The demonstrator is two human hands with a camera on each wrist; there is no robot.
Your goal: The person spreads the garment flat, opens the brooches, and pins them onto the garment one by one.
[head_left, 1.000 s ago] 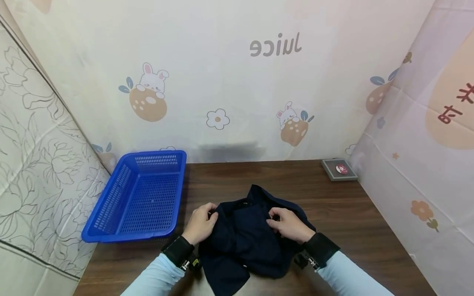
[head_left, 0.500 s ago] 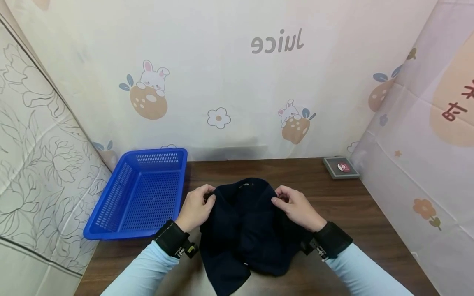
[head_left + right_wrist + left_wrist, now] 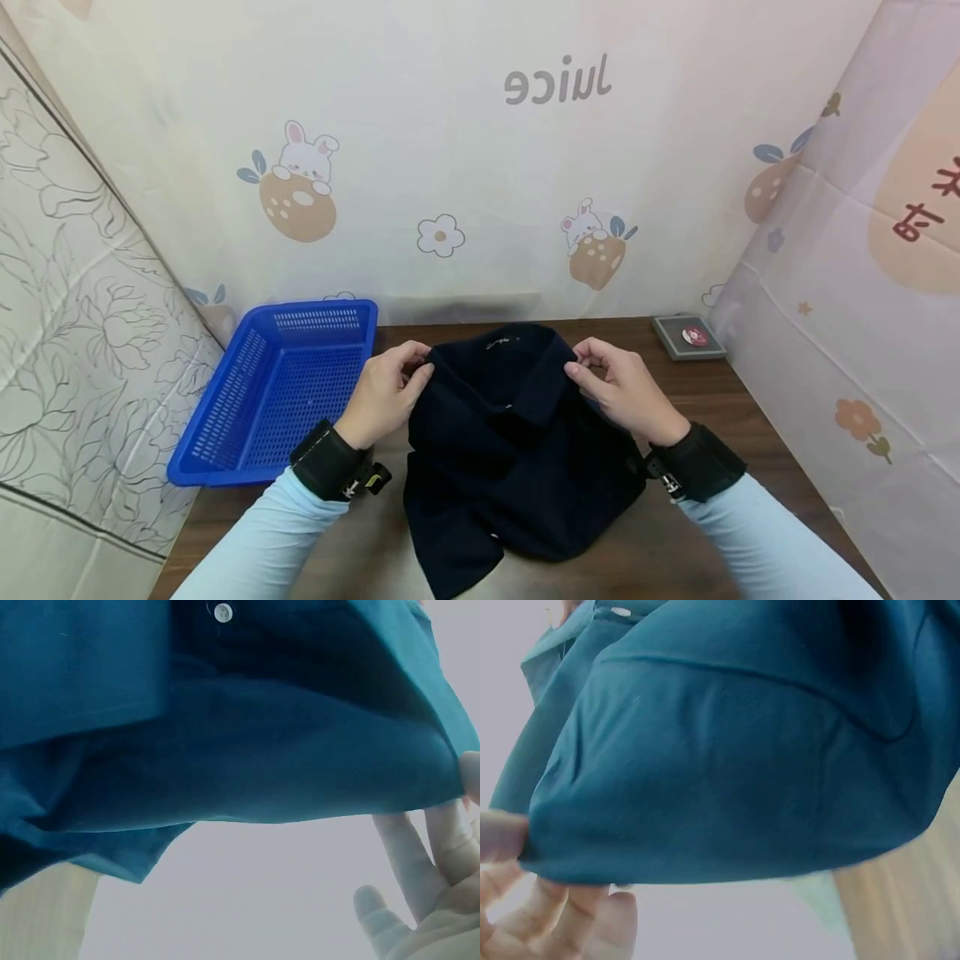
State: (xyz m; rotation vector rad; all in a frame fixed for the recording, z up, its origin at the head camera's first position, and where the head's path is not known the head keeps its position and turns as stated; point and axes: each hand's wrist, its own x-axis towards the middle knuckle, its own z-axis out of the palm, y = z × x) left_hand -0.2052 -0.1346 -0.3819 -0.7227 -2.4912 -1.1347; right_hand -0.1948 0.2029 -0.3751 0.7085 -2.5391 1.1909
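A navy button-up shirt (image 3: 517, 475) hangs bunched between both hands, its upper part raised and its lower part spreading toward the near side. My left hand (image 3: 384, 393) pinches the fabric at the left of the collar (image 3: 543, 392) between thumb and fingers. On the opposite side my right hand (image 3: 632, 390) pinches it the same way. The right wrist view shows a white button (image 3: 223, 612) on the shirt front, and there the hand's other fingers (image 3: 409, 862) spread below the cloth edge. In the left wrist view the thumb (image 3: 501, 836) presses on the cloth corner.
A blue perforated basket (image 3: 176, 462) stands on the left of the brown wooden table (image 3: 720, 433). At the back right corner lies a small grey box (image 3: 688, 337) with a round red-and-white badge. Printed curtains (image 3: 465, 150) enclose the back and sides.
Both hands have lifted the shirt's collar end up and away from the body, and moved farther apart. The collar now stands open, with a label visible inside; the lower part stays near the front.
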